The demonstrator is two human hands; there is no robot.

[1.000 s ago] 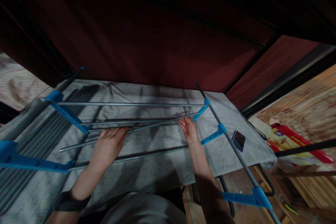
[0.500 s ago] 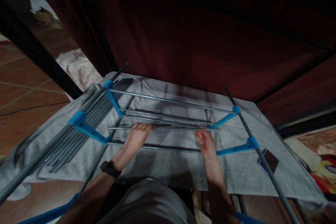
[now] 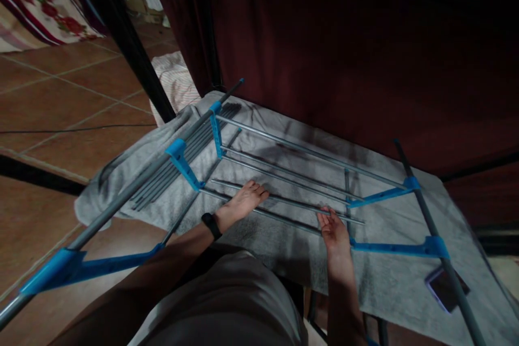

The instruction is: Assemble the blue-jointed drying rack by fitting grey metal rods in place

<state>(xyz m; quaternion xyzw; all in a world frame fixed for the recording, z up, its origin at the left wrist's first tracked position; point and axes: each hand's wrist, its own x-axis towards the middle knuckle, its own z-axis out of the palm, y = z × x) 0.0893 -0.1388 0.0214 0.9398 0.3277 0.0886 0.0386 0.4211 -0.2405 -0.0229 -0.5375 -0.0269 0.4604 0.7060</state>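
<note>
My left hand (image 3: 246,200) is closed on a thin grey metal tube (image 3: 294,203), left of its middle. My right hand (image 3: 333,226), palm turned up, has its fingers curled around the same tube near the right end. Both tube ends stick out free. The tube lies inside a rack frame of grey poles joined by blue plastic brackets, such as the left bracket (image 3: 184,165) and the right bracket (image 3: 399,248). Nearer to me runs the front crossbar (image 3: 284,220), partly hidden by my hands. Other crossbars (image 3: 292,147) span the frame farther back.
Several loose grey tubes (image 3: 162,183) lie bundled on the towel-covered table (image 3: 389,292) at the left. A phone (image 3: 444,287) lies by the right pole. Behind hangs a dark red curtain (image 3: 324,54); a black post (image 3: 138,54) stands at left.
My view has turned left, showing more tiled floor. Both hands keep hold of the tube, which has come slightly towards me, farther from the middle crossbars.
</note>
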